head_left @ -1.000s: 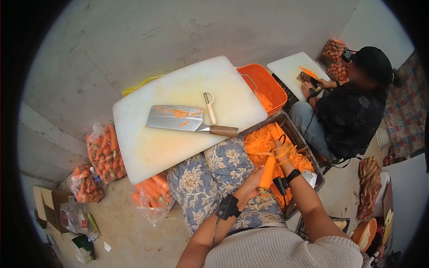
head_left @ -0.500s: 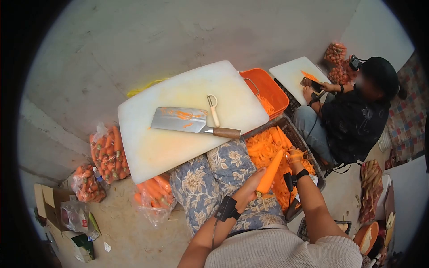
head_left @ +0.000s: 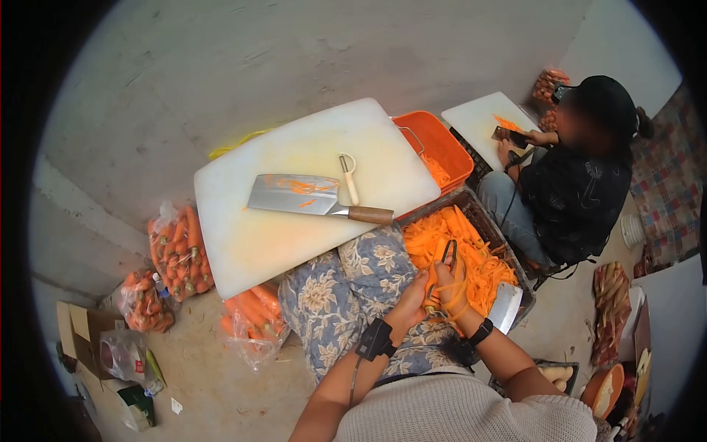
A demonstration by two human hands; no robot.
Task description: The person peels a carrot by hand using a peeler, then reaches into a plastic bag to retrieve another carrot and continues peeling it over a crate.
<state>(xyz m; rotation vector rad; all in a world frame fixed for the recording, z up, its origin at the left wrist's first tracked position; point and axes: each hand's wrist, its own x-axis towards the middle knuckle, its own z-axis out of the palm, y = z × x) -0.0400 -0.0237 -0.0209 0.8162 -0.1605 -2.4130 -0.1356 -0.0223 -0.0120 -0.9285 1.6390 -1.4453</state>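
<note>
My left hand (head_left: 411,300) is closed around a carrot (head_left: 430,293) above my lap. Close against it, my right hand (head_left: 451,286) grips a dark-framed peeler (head_left: 450,252), with orange peel strips hanging over the fingers. Below and beyond both hands, a dark crate (head_left: 527,278) holds carrots and many shavings, and a metal blade (head_left: 505,306) lies at its right side. On the white cutting board (head_left: 309,151) in front rest a wide cleaver (head_left: 294,195) with orange shreds on it and a second peeler (head_left: 350,180) with a pale handle.
An orange bin (head_left: 449,151) with shreds stands behind the crate. At right, a seated person (head_left: 574,191) holds a cleaver over another white board (head_left: 486,121). Bags of carrots (head_left: 179,254) and a cardboard box (head_left: 77,335) are on the floor at left.
My right hand has come back toward my body, beside my left hand. The carrot has been drawn lower and is more hidden. The other person's head has shifted left.
</note>
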